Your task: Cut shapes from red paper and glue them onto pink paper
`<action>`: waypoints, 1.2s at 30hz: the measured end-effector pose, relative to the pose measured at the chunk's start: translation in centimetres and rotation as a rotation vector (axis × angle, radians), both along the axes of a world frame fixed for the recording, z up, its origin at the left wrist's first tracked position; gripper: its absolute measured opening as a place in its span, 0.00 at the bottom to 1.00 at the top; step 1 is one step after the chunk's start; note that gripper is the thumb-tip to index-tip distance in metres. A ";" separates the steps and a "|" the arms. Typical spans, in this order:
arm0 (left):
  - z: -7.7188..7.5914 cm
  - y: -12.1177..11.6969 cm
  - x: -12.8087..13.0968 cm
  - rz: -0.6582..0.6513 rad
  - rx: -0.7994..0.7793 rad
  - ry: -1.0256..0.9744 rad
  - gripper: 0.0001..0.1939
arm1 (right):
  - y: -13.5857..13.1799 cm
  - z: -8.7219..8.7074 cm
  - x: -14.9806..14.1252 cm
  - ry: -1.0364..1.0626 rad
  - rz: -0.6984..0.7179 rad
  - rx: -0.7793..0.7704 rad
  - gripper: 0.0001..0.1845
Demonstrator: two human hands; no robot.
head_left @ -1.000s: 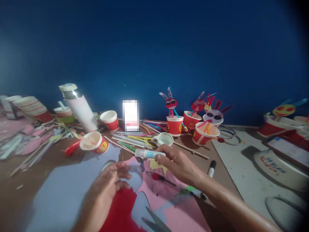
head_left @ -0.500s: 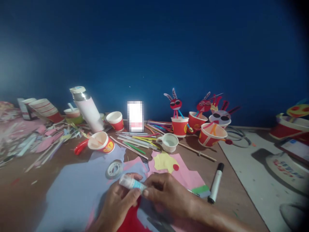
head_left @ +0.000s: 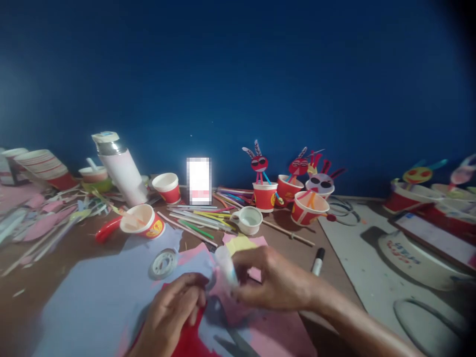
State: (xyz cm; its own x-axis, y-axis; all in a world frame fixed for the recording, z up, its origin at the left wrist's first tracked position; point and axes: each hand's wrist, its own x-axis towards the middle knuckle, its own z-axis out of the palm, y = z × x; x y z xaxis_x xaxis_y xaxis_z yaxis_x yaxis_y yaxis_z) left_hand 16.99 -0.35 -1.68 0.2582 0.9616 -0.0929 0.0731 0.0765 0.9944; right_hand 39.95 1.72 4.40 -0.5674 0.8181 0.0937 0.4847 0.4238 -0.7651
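A glue stick (head_left: 225, 267), white with a blue label and blurred by motion, is gripped in the closed fingers of my right hand (head_left: 273, 277), above pink paper (head_left: 277, 332). My left hand (head_left: 180, 302) rests to its left with fingers curled in, over red paper (head_left: 191, 337). Whatever those fingers may hold is hidden. Beneath both papers spreads a light blue sheet (head_left: 85, 292). A roll of clear tape (head_left: 162, 264) lies on the blue sheet beyond my left hand. Dark blades, like those of scissors (head_left: 238, 342), show at the bottom edge.
Paper cups with paper-faced figures (head_left: 265, 198) stand at the back right. Several coloured sticks (head_left: 201, 220), a small white cup (head_left: 248, 220) and a marker (head_left: 318, 262) lie nearer. At the left are a flask (head_left: 124, 173), stacked cups (head_left: 48, 168) and paper scraps (head_left: 48, 218).
My hands have moved apart. The glue stick has gone right with my right hand, out of my left fingers, which have curled lower over the red paper. The view has turned slightly right.
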 end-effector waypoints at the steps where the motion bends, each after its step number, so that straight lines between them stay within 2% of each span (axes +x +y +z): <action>1: 0.1 0.1 -0.1 0.009 -0.013 0.050 0.20 | 0.5 0.4 1.1 -0.074 -0.072 0.074 0.06; 3: 0.2 0.2 -0.3 -0.044 -0.029 0.108 0.21 | 1.6 1.0 3.3 -0.229 -0.244 0.182 0.06; 5: 0.1 0.3 -0.4 -0.109 -0.043 0.127 0.22 | 2.7 0.9 5.1 -0.415 -0.352 0.133 0.07; 8: -0.3 0.3 -0.5 -0.138 0.005 0.164 0.23 | 3.8 -0.1 6.4 -0.506 -0.331 0.083 0.10; 11: -0.7 0.3 -0.6 -0.155 0.095 0.192 0.23 | 4.1 -1.2 6.2 -0.558 -0.275 0.046 0.15; 14: -0.5 0.5 -0.5 -0.166 0.116 0.236 0.22 | 4.0 -1.6 5.8 -0.605 -0.262 0.027 0.18; 18: 0.3 0.7 -0.1 -0.144 0.118 0.293 0.20 | 3.7 -1.2 6.1 -0.630 -0.275 0.007 0.22; 23: 0.6 1.0 0.0 -0.122 0.043 0.220 0.12 | 3.3 0.2 7.5 -0.624 -0.337 -0.003 0.31; 26: 0.3 1.1 -0.2 -0.120 -0.003 0.260 0.14 | 3.1 0.9 7.8 -0.600 -0.412 0.072 0.25; 30: 0.1 0.9 -0.5 -0.114 -0.002 0.266 0.18 | 2.3 1.5 6.0 -0.554 -0.472 0.327 0.13; 32: 0.2 0.8 -0.5 -0.108 -0.009 0.234 0.21 | 1.6 1.5 4.3 -0.509 -0.430 0.423 0.11; 34: 0.3 0.6 -0.4 -0.102 -0.023 0.226 0.23 | 0.8 1.1 2.5 -0.454 -0.280 0.524 0.10; 36: 0.5 0.5 -0.4 -0.096 -0.030 0.232 0.23 | 0.3 0.5 0.9 -0.456 -0.134 0.537 0.11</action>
State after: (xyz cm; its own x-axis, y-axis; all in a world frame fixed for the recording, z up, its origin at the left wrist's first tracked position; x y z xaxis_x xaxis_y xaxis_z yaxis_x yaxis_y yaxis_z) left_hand 16.55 0.15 -1.23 0.3164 0.9298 -0.1882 0.3078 0.0870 0.9475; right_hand 40.86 2.05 4.89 -0.5439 0.7909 0.2803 0.7807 0.5995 -0.1767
